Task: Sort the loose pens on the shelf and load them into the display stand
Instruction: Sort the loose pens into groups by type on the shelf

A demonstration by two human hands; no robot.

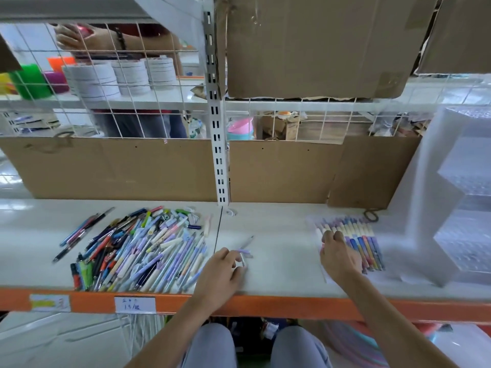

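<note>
On the white shelf (279, 272), left of the middle seam, lies a loose pile of pens (138, 251), with a few dark pens (82, 232) apart at its far left. To the right, a sorted row of pens (353, 240) lies side by side, just beside the clear display stand (446, 197) at the far right. Cardboard (119, 168) backs the shelf behind a white upright (219, 144). The left hand (225, 272), fingers curled, pinches a pale purple pen (245, 251) near the seam. The right hand (337, 256), arm reaching forward, rests curled fingers on the row's left end; whether it grips any, I cannot tell.
</note>
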